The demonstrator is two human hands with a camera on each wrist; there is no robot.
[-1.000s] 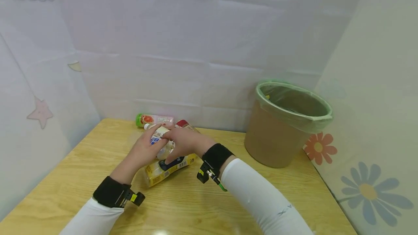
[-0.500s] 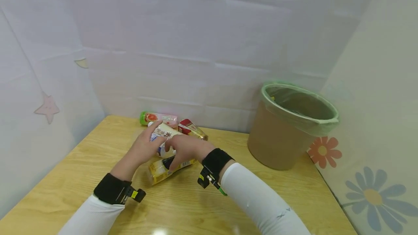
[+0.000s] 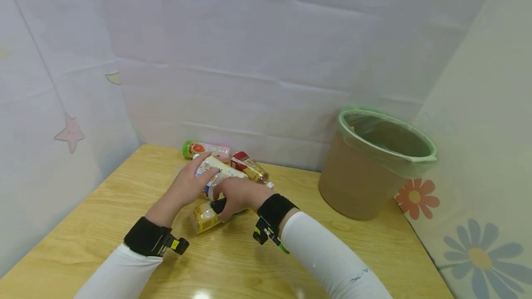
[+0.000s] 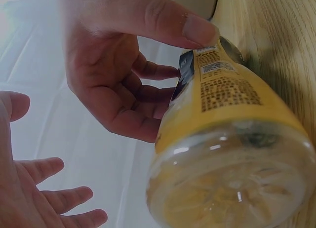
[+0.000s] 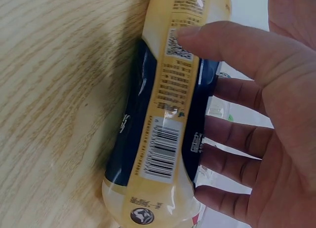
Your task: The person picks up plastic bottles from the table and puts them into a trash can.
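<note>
Four bottles lie clustered at the back of the light wooden bench point(image 3: 104, 225), well left of the brown bucket lined with a green bag point(image 3: 365, 170). The right hand point(image 3: 234, 195) has dropped from the white-labelled bottle point(image 3: 216, 174) since a second ago and now curls thumb and fingers around the yellow-labelled plastic bottle point(image 3: 205, 213) lying on its side on the bench. The left hand point(image 3: 189, 186) stays on the white-labelled bottle, fingers relaxed and spread, gripping nothing.
</note>
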